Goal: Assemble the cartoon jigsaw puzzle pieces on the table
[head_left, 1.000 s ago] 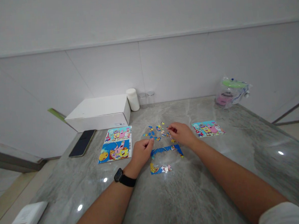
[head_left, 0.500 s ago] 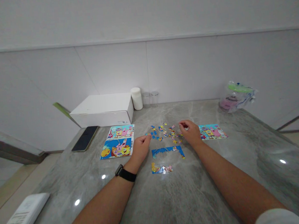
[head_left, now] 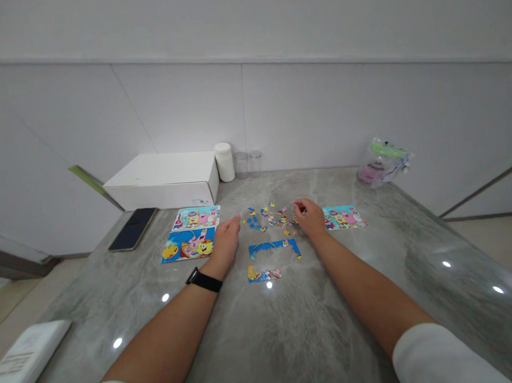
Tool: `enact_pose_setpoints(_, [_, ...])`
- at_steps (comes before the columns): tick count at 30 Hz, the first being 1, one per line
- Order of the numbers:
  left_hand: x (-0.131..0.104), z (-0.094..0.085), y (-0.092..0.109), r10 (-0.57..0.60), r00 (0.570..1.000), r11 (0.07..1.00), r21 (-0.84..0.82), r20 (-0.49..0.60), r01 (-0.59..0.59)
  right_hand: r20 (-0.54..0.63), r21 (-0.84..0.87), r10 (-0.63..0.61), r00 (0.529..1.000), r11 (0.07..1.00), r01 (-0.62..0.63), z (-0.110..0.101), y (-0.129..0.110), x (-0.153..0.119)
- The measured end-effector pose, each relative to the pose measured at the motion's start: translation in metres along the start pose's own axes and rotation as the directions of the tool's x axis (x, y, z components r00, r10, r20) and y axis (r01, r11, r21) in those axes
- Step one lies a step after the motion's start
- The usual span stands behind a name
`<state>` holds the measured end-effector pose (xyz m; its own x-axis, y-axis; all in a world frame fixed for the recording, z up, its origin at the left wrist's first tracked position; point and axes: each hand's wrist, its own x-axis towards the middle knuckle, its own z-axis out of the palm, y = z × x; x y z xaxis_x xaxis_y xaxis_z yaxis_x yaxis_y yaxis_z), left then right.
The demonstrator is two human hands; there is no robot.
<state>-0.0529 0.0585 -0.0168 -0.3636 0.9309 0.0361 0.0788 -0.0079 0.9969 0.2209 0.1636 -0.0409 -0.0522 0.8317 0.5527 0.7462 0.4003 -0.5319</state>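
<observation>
Loose puzzle pieces (head_left: pixel 285 220) lie scattered between my hands on the grey table. Nearer to me are a joined blue puzzle border (head_left: pixel 271 246), open toward me, and a smaller joined strip (head_left: pixel 264 274) below it. My left hand (head_left: pixel 227 237), with a black watch on its wrist, is closed beside a colourful picture sheet (head_left: pixel 190 244); anything in its fingers is too small to make out. At the right edge of the loose pieces my right hand (head_left: pixel 308 216) has its fingers curled together, and what they hold is hidden. Another picture card (head_left: pixel 346 217) lies right of it.
A black phone (head_left: pixel 133 229) lies left of the sheet. Behind stand a white box (head_left: pixel 160 177), a white bottle (head_left: pixel 225 162) and two clear jars (head_left: pixel 248 164). A plastic bag (head_left: pixel 384 161) sits back right, a white packet (head_left: pixel 27 361) at front left.
The view has shifted, so everything appears a little further left and higher. Both hands remain closed near the same places beside the pieces.
</observation>
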Motion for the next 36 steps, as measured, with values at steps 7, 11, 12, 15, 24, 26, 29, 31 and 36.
enact_pose_setpoints(7, [0.002,-0.001,-0.001,-0.003,1.000,1.000,0.010,-0.011,0.003,0.052,-0.071,0.020,0.998,0.997,-0.016,-0.005,-0.004,0.000])
enact_pose_setpoints(11, [0.004,-0.001,-0.003,0.017,1.000,1.000,0.006,-0.022,-0.017,0.119,-0.050,-0.064,0.991,0.996,0.071,-0.010,-0.007,-0.006])
enact_pose_setpoints(12, [0.005,-0.001,-0.004,0.023,0.999,1.000,0.009,-0.022,-0.023,0.132,-0.034,-0.096,0.987,0.994,0.101,-0.011,-0.008,-0.008])
enact_pose_setpoints(15, [0.006,-0.001,-0.007,0.030,0.999,0.999,0.038,-0.014,-0.029,0.100,0.034,-0.119,0.988,0.993,0.116,-0.015,-0.009,-0.012])
enact_pose_setpoints(24, [0.007,-0.002,-0.012,0.021,0.998,0.991,0.133,0.063,-0.030,0.176,0.107,-0.107,0.978,0.990,0.089,-0.014,-0.007,-0.006])
enact_pose_setpoints(26, [0.007,-0.003,-0.012,0.011,0.998,0.990,0.136,0.068,-0.020,0.183,0.109,-0.113,0.977,0.990,0.094,-0.012,-0.006,-0.006])
enact_pose_setpoints(29, [0.007,-0.003,-0.011,0.010,0.997,0.991,0.134,0.077,-0.020,0.194,0.114,-0.135,0.972,0.987,0.115,-0.012,-0.006,-0.006])
enact_pose_setpoints(31, [0.006,-0.003,-0.010,0.016,0.997,0.992,0.126,0.076,-0.026,0.215,0.103,-0.135,0.967,0.988,0.115,-0.013,-0.007,-0.006])
enact_pose_setpoints(36, [0.005,-0.002,-0.009,-0.026,0.997,0.996,0.083,0.068,0.020,0.245,0.062,-0.133,0.960,0.991,0.122,-0.015,-0.011,-0.006])
